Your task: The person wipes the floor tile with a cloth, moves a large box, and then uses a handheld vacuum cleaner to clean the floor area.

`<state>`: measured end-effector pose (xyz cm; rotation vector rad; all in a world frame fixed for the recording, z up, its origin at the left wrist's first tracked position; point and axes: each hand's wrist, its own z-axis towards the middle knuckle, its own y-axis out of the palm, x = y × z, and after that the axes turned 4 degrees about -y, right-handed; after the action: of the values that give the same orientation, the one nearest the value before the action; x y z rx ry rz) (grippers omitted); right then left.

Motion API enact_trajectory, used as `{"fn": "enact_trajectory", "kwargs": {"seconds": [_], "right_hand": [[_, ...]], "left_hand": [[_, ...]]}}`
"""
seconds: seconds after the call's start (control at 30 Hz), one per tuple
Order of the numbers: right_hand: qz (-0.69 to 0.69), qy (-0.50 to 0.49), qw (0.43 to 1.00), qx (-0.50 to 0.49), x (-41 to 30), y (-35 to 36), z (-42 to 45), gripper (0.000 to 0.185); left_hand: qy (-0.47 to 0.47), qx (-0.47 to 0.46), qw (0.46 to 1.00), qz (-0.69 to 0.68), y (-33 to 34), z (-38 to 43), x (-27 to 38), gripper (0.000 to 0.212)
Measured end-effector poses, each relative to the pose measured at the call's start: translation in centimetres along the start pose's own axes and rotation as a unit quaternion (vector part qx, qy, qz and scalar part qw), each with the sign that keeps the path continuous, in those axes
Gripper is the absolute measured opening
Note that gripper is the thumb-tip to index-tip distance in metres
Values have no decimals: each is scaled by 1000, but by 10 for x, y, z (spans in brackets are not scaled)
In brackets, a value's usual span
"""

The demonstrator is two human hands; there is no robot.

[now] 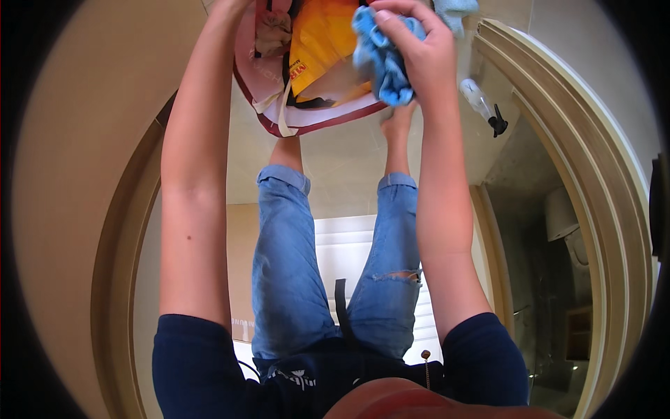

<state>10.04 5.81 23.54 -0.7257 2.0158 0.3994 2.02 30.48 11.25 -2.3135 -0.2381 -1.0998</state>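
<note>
My right hand (426, 44) grips a crumpled blue cloth (384, 68) between thumb and fingers. Beneath the cloth is a pale bag with a maroon edge (335, 119), and off-white straps (284, 112) hang over its near side. Inside or on top of it lie a yellow-orange piece with printed writing (322, 47) and a crumpled greyish cloth (273, 32). My left forearm (196, 120) reaches up past the bag's left side. The left hand itself is out of view beyond the top edge.
A clear spray bottle with a black trigger head (481, 106) lies on the tiled floor (340, 173) to the right. Above it is a light blue cloth (456, 13). A wooden door frame (570, 115) curves along the right, with a dim bathroom behind. My legs (285, 251) stand below.
</note>
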Motion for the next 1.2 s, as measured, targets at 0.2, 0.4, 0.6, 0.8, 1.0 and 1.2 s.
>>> {"fn": "enact_trajectory", "kwargs": {"seconds": [0.2,0.4,0.6,0.8,1.0,1.2], "right_hand": [[-254,90,962,-37,10,-1,11,60],[-251,145,957,-25,12,-30,29,88],[-145,127,980,-54,28,-43,41,89],[-65,154,985,-40,48,-77,41,83],[-111,74,975,-178,33,-81,34,65],[-185,70,881,-429,41,-91,31,54]], "left_hand": [[106,24,994,-4,1,19,13,22],[232,150,960,42,35,-25,-10,15],[77,-81,954,277,45,-81,-106,37],[94,-31,949,299,88,-126,-58,37],[383,-113,815,421,100,-150,-70,41],[340,-118,849,388,69,-126,-38,28]]}}
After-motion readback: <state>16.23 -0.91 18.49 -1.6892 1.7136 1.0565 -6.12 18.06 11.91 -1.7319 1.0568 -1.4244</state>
